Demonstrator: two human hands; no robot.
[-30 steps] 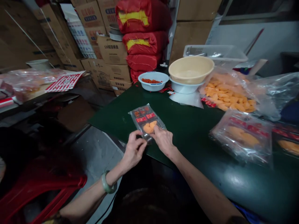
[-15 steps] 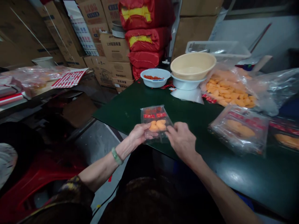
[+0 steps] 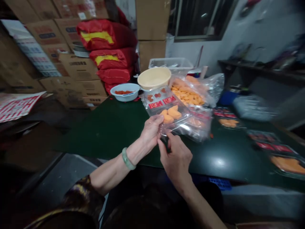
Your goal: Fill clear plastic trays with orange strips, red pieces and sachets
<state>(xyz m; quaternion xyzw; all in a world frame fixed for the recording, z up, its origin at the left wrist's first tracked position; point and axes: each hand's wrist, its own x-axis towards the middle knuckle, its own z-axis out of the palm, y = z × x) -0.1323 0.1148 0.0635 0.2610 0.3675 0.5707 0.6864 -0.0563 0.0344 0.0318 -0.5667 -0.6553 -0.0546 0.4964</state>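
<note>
My left hand (image 3: 152,128) grips a clear plastic pack (image 3: 156,111) by its near left edge, thumb on top. Orange shell-like pieces (image 3: 173,112) lie in the pack's near half, with red printed packets (image 3: 162,102) and small reddish-brown bits beyond them. At the near end of the pack, my right hand (image 3: 177,156) pinches the loose plastic between thumb and fingers. The pack is held tilted above the table and partly covers another bagged pack (image 3: 199,122) lying behind it.
On the green table (image 3: 95,133) stand a light blue bowl (image 3: 125,92) with red contents and a cream basin (image 3: 154,78). A big clear bag of orange pieces (image 3: 188,93) lies beside them. Filled trays (image 3: 286,163) lie at the right. Red sacks (image 3: 111,44) and cartons are stacked behind.
My view has swung right. Both hands have carried the pack rightward and raised it, tilting it. My right hand has shifted from the pack's right side to its near end.
</note>
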